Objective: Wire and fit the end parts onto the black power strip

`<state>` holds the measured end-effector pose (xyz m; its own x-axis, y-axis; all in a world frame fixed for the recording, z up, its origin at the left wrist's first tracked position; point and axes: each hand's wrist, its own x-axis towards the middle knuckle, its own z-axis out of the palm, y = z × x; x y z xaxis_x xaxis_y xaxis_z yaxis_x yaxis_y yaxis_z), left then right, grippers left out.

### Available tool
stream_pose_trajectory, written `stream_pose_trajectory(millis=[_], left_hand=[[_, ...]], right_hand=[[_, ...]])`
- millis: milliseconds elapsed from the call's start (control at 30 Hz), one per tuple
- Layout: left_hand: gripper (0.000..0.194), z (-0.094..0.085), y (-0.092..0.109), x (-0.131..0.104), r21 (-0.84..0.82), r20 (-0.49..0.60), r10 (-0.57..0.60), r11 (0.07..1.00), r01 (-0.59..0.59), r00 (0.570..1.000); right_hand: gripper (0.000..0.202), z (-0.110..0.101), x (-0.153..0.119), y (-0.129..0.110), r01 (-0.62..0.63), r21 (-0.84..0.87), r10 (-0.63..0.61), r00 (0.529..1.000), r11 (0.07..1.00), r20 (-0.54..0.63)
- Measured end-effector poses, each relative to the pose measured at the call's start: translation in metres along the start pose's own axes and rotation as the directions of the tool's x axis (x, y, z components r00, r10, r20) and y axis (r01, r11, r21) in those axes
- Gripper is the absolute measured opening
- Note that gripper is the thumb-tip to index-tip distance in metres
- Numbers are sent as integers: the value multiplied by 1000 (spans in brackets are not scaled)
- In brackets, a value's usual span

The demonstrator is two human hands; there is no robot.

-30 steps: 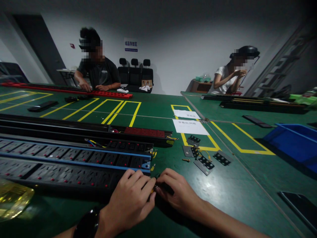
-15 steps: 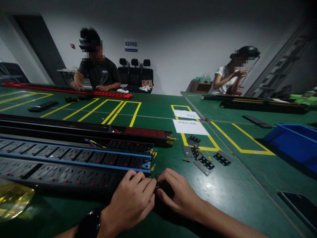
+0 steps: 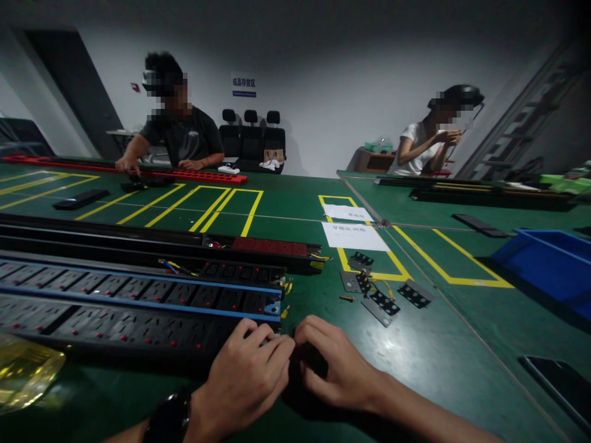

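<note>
My left hand (image 3: 252, 372) is closed at the right end of the nearest black power strip (image 3: 138, 329), its fingertips bent together over that end. My right hand (image 3: 339, 363) is curled just to the right, thumb and forefinger drawn in close to the left fingertips. Whatever lies between the fingers is hidden or too small to name. Behind lies a power strip with blue edges (image 3: 157, 291), a yellow-green wire (image 3: 285, 312) poking out of its end. Beyond my right hand are several perforated metal brackets (image 3: 384, 303) and a brass-coloured screw (image 3: 347, 299).
Farther back lies a strip with a dark red socket block (image 3: 270, 246). Paper labels (image 3: 354, 237) rest on the green table by yellow tape outlines. At right are a blue bin (image 3: 549, 264) and a phone (image 3: 561, 387); at left, a yellow transparent item (image 3: 28, 375). Two co-workers sit opposite.
My hands have shifted slightly; the left fingertips moved a little right, and the right thumb drew back a bit. Across the table, a co-worker's hand reached left to a dark object.
</note>
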<state>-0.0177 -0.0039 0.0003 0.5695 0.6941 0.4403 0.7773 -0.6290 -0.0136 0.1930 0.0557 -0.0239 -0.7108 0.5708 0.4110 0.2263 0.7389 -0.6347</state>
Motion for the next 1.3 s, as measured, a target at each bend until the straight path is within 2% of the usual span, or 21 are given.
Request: stream_pose_trajectory(millis=[200, 433, 567, 767, 933, 1067, 1300], left_hand=[[9, 1, 0, 0, -2, -23, -13, 1000, 13, 1000], [13, 1, 0, -1, 11, -17, -64, 998, 65, 998], [14, 2, 0, -1, 19, -57, -63, 998, 64, 996], [24, 5, 0, -2, 13, -126, -54, 998, 56, 991], [23, 6, 0, -3, 37, -110, -30, 999, 35, 993], [25, 4, 0, -3, 32, -107, -20, 999, 23, 994], [25, 5, 0, -1, 45, -105, -30, 998, 35, 994]], right_hand=[[17, 2, -2, 2, 22, -9, -23, 999, 1000, -33], [14, 3, -3, 5, 70, -15, -70, 998, 997, 4], [12, 3, -4, 7, 106, -51, -107, 994, 993, -2], [12, 5, -3, 5, 85, -64, -89, 994, 994, -57], [14, 9, -2, 6, 126, -142, -139, 987, 982, -84], [16, 9, -2, 5, 186, -192, -201, 978, 964, -61], [22, 7, -2, 5, 176, -199, -190, 980, 964, -51]])
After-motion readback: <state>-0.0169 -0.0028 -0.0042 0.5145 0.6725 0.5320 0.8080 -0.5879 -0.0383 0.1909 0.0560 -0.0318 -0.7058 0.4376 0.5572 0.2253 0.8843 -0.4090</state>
